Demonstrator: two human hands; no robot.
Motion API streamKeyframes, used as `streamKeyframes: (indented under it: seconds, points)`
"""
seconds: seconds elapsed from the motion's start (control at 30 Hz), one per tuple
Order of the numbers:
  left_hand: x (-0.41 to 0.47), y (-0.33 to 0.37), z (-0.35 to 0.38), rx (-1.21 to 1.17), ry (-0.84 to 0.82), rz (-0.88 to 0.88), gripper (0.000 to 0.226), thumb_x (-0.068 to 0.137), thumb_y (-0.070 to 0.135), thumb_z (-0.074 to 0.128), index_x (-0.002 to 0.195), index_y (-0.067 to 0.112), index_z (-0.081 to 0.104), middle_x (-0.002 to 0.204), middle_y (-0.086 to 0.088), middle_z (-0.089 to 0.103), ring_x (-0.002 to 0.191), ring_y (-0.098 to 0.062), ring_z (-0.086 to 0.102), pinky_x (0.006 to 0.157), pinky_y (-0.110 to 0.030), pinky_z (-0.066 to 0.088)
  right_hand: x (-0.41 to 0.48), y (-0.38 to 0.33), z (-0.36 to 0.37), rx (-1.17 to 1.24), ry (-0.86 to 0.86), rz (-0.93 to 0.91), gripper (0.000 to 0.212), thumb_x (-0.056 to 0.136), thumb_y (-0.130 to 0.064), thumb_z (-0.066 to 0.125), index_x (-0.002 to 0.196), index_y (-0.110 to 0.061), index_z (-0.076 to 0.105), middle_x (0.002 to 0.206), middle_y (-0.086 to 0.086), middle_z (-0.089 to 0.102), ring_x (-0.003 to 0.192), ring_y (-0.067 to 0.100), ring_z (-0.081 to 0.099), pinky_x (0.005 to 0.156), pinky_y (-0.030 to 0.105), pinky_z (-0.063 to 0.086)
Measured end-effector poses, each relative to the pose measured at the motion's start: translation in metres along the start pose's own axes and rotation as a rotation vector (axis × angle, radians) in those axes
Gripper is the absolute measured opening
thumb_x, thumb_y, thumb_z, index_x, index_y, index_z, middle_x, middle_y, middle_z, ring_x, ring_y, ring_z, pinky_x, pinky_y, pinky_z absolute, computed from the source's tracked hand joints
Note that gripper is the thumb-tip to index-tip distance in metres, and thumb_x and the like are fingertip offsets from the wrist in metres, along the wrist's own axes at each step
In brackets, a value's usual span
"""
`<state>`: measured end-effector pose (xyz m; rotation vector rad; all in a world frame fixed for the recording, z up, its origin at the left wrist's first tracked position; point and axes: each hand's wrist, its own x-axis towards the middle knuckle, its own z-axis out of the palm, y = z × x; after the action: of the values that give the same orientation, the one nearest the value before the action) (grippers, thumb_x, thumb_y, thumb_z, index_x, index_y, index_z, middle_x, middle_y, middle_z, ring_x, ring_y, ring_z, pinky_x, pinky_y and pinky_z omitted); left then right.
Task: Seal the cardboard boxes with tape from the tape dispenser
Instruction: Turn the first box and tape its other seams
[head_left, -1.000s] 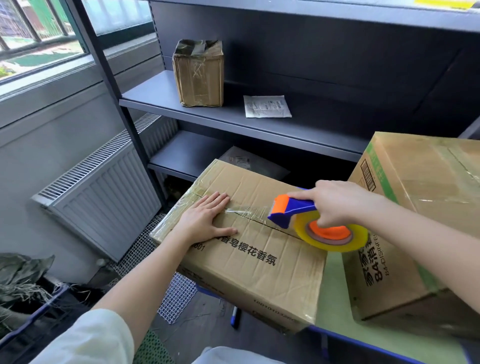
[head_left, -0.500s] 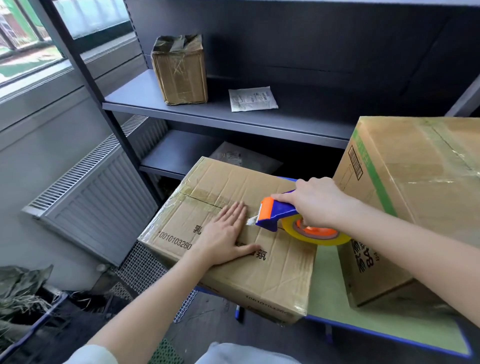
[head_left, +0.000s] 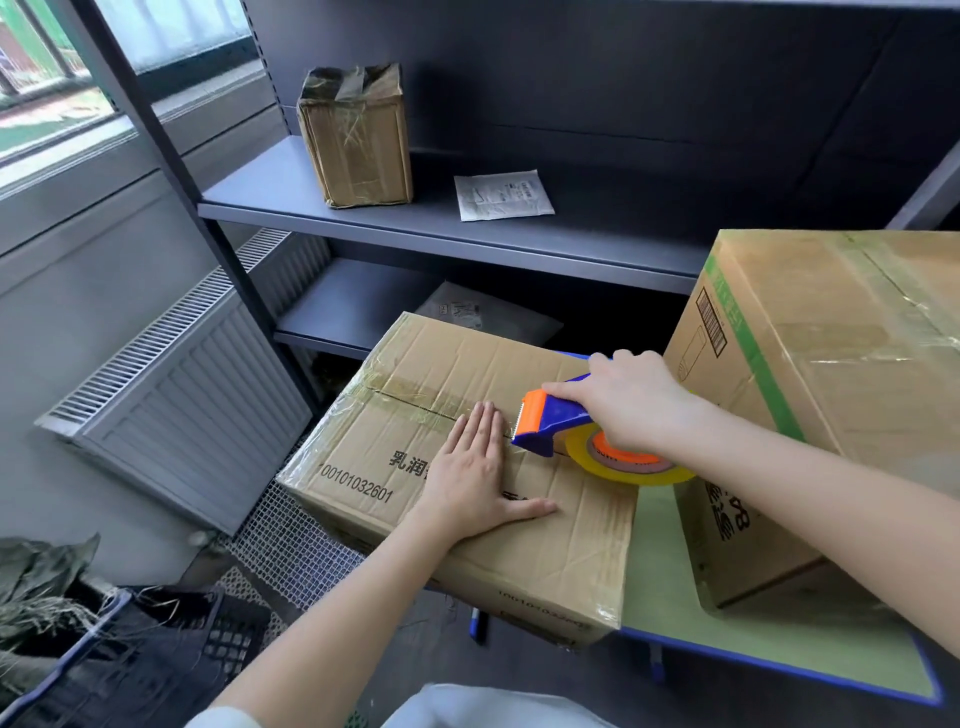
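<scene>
Hands nearest. Left hand (head_left: 478, 478) lies flat on the lid of the low, creased brown cardboard box (head_left: 452, 358), fingers (head_left: 485, 423) straight and together, thumb spread right; it presses and holds nothing. Right hand (head_left: 631, 408) curls over the blue-and-orange plastic tape dispenser (head_left: 558, 423) with its yellowish roll, gripping it from above. Dispenser rests on the same lid, its orange toothed nose pointing left, just beside the left fingertips.

Key relation: lid seam (head_left: 410, 400) runs left-right across the box top, glossy with tape left of the fingertips. Dispenser sits to the right, on the seam's line; the right hand is nearer it. Seam under the dispenser is hidden. Judgement: a cut or press-down comes next, and the teeth so close to the left fingers are the risk.

Box overhangs the left edge of the pale green table (head_left: 660, 597). Tall green-striped cardboard box (head_left: 831, 405) stands just right, its top taped. Farther off, a grey metal shelf (head_left: 441, 231) carries a small taped brown carton (head_left: 356, 140) and a white paper envelope (head_left: 503, 195).

Count: cardboard boxes three, dispenser one, hands two, envelope one.
</scene>
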<state>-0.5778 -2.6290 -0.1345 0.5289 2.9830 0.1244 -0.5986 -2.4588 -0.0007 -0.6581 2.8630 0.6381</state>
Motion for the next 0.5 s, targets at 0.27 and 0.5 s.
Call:
streamKeyframes:
  seconds: [0.27,0.5]
  points:
    - [0.001,-0.043,-0.011,0.012,-0.007,0.018,0.137,0.044,0.097,-0.008,0.15,0.01,-0.006,0.158,-0.006,-0.009,0.138,-0.007,-0.021,0.117,-0.029,-0.009,0.019,-0.022,-0.015,0.144,0.071,0.025,0.063,0.095,-0.027,0.044,0.146,-0.048,0.014,0.117,0.008,0.048,0.108,0.029,0.051,0.069,0.034,0.035]
    - [-0.001,-0.06,-0.019,-0.045,-0.037,-0.015,0.142,0.039,0.098,-0.01,0.15,0.009,-0.005,0.158,-0.003,-0.009,0.137,-0.002,-0.018,0.112,-0.022,-0.014,0.026,-0.018,-0.023,0.112,0.006,-0.063,0.066,0.094,-0.024,0.043,0.146,-0.049,0.01,0.115,0.008,0.047,0.105,0.027,0.05,0.066,0.033,0.034]
